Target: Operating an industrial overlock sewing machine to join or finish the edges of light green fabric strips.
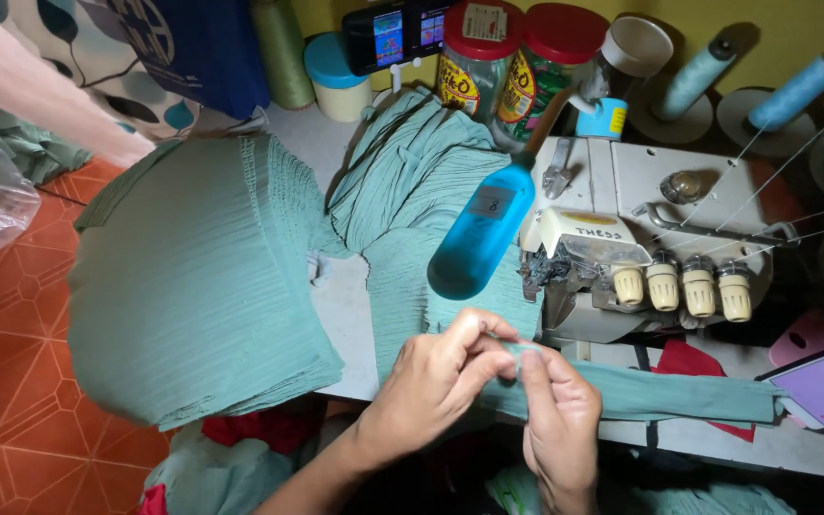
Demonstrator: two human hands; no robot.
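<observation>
White sewing table (345, 315) holds a big pile of green pleated pieces (193, 286), far left. Near the overlock machine (641, 248), left hand (436, 381) and right hand (560, 429) both pinch one green strip (660, 396), not sewn yet.

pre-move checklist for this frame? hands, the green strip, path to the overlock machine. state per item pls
1. Both hands on the piece: ok. Left hand and right hand pinch the end of the green fabric strip.
2. Strip lies flat: ok on the visible run along the table edge; at the pinched end, cannot tell.
3. Strip is under the presser foot: not ok; it lies in front of the overlock machine.
4. Feed area free: not ok. A blue bottle lies against the machine's left side.
5. Threads run to the machine: ok.
6. Stack of green fabric stable: cannot tell; it overhangs the table.
</observation>
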